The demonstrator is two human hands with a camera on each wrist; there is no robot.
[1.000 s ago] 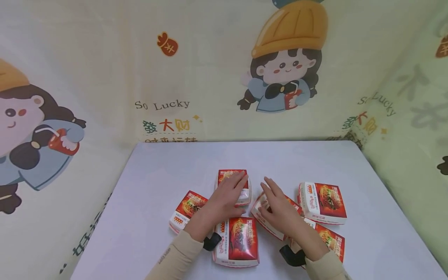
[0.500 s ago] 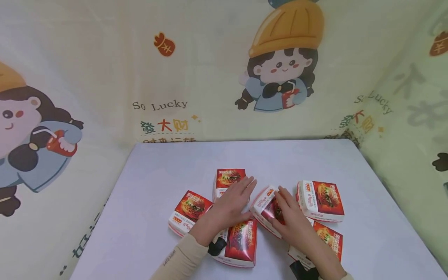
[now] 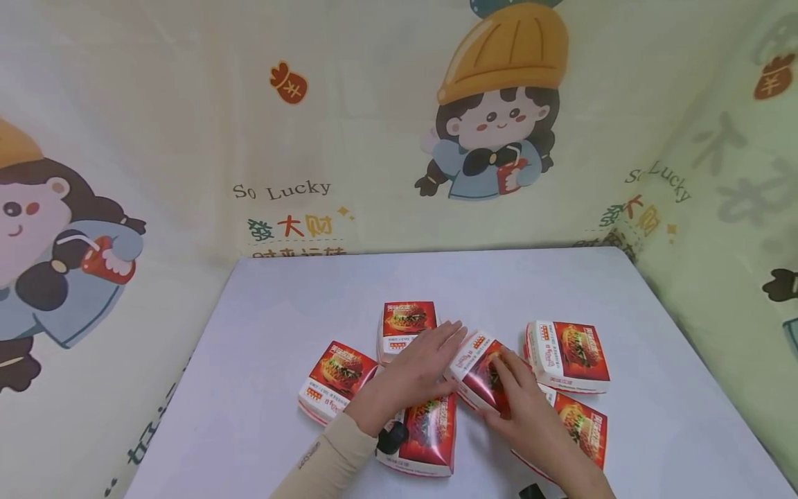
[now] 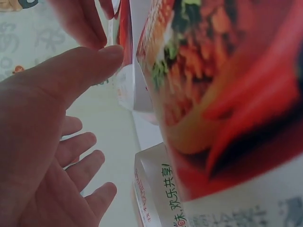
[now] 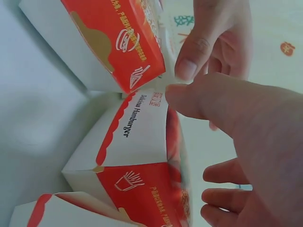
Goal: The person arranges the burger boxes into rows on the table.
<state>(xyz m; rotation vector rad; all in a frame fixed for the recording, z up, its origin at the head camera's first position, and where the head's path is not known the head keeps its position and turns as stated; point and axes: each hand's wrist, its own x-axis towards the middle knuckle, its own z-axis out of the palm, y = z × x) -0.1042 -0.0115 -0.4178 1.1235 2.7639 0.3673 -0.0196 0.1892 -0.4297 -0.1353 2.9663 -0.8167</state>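
Note:
Red-and-white printed hamburger boxes lie on the table. My right hand (image 3: 530, 409) rests over the right part of the tilted middle box (image 3: 475, 367), fingers over its top and thumb at its near side. In the right wrist view, the thumb (image 5: 189, 98) lies at a box's upper edge while the other fingers extend past it. My left hand (image 3: 419, 369) is stretched out at the middle box's left corner, above the front box (image 3: 430, 433). The left wrist view shows its thumb (image 4: 94, 66) and fingers straight, with nothing gripped. The front box's far end is hidden.
Around the hands lie a back box (image 3: 408, 320), a left box (image 3: 339, 371), a right box (image 3: 570, 355) and a near right box (image 3: 582, 426), partly behind my right forearm. A printed cloth (image 3: 374, 138) hangs behind the white table (image 3: 299, 291).
My left hand has moved right, off the back box to the middle box's corner. My right hand has shifted right and nearer, uncovering the middle box's left part. The head view has shifted slightly.

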